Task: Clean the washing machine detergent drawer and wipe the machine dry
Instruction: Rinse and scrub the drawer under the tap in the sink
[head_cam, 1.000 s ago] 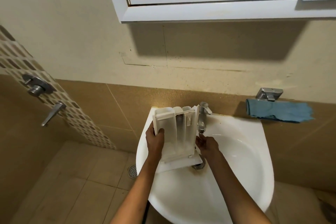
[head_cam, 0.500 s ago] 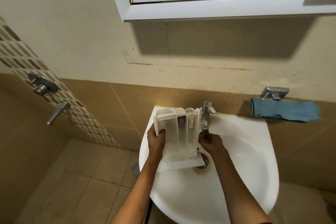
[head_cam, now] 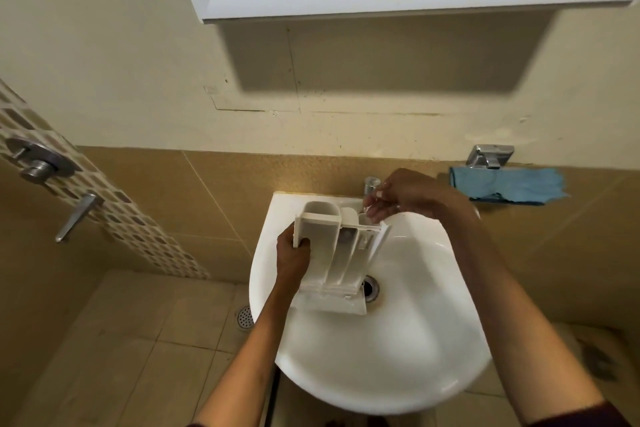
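In the basin (head_cam: 415, 340), the left hand (head_cam: 292, 258) gripped the tilted detergent drawer (head_cam: 341, 250) at its 9 o'clock edge while the right hand (head_cam: 414, 196), grip unclear, hovered at the 12 o'clock tap (head_cam: 371, 182), where a hard gush could jolt the drawer loose.

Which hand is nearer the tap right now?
Right. The right hand is up beside the tap; the left hand grips the detergent drawer's left edge, lower over the sink.
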The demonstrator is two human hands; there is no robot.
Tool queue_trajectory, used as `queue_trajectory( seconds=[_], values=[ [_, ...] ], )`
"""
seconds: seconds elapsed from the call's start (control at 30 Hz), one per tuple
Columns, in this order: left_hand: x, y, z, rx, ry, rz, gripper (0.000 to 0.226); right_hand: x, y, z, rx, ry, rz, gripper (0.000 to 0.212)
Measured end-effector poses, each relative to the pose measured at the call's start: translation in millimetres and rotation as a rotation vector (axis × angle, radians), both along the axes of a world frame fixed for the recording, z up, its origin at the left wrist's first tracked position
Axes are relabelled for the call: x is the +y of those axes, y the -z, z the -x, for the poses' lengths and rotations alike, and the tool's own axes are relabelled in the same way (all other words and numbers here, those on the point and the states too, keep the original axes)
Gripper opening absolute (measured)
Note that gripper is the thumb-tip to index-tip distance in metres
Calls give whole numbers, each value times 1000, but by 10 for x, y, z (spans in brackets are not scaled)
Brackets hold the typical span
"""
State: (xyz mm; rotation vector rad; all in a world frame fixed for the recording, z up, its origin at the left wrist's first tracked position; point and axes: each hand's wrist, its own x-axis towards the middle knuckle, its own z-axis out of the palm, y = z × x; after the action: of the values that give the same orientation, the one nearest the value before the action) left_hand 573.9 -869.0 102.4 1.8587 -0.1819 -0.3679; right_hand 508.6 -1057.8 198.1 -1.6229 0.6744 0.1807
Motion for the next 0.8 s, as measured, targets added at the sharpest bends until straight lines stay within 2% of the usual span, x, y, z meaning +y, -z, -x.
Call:
queue_trajectory(
  seconds=[0.13, 0.27, 0.43, 0.57, 0.63, 0.73, 0.8],
  values=[
    [-16, -22, 17, -1, 11, 10, 33, 97, -15, -54, 79, -192, 494, 23],
    [-27, -58, 24, -1, 42, -1, 24, 207, 156, -87, 200, -303, 660, 27],
    [0, -32, -2, 5, 24, -35, 31, 264, 294, -128, 100, -195, 863, 15],
    [7, -14, -10, 24, 18, -48, 36, 272, 310, -95, 51, -223, 911, 11],
    [5, -18, -20, 6, 49, -58, 35, 234, 297, -43, 49, -287, 845, 13],
    [-13, -19, -27, -40, 78, -84, 25, 149, 235, 37, 80, -382, 733, 29],
    [-31, 2, -31, -79, 74, -91, 29, 151, 223, 61, 105, -421, 745, 26]
  ],
)
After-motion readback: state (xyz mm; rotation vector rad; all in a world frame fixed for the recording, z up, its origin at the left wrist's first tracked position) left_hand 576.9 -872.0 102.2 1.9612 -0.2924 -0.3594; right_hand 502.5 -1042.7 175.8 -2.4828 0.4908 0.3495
